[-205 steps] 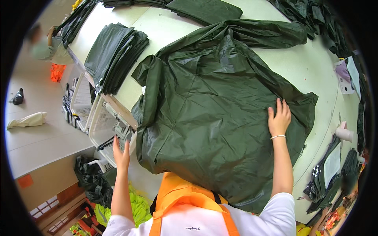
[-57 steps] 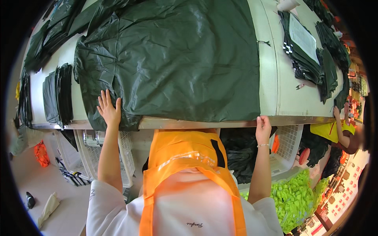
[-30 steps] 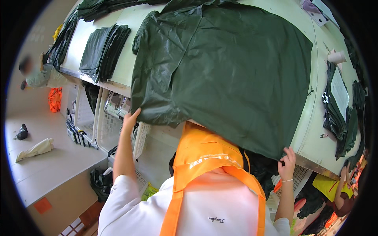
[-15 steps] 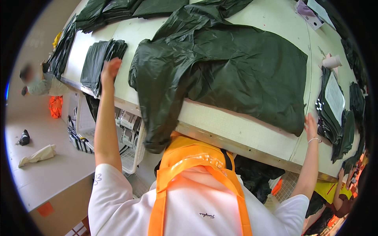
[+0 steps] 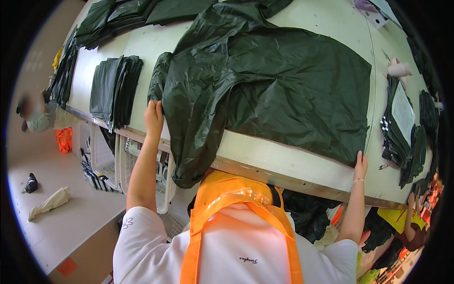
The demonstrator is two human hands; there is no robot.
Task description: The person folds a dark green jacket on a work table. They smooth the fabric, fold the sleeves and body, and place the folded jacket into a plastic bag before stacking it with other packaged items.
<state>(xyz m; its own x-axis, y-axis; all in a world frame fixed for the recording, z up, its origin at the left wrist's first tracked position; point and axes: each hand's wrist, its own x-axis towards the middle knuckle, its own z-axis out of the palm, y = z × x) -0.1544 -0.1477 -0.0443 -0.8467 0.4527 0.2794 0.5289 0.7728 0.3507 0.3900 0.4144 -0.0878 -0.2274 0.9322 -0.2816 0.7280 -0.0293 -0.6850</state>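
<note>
A dark green raincoat point(image 5: 293, 94) of thin shiny fabric lies spread across the table, one sleeve point(image 5: 196, 151) hanging over the near edge. At its left side my left hand point(image 5: 153, 115) is closed on the coat's edge. My right hand point(image 5: 361, 165) pinches the near right corner of the coat, fingers pointing up. Left of my left hand sits a stack of folded dark green garments point(image 5: 113, 87).
The pale table point(image 5: 250, 149) has a metal-edged front. More dark green garments point(image 5: 127, 16) lie at the far left. On the right are a garment pile with a paper sheet point(image 5: 402, 113) and a thread cone point(image 5: 399, 69). White baskets point(image 5: 161, 184) stand below. Two people are nearby.
My left hand has come right, from beside the folded stack to the coat's left edge, and closed on it. My right hand has shifted left and nearer, onto the coat's corner.
</note>
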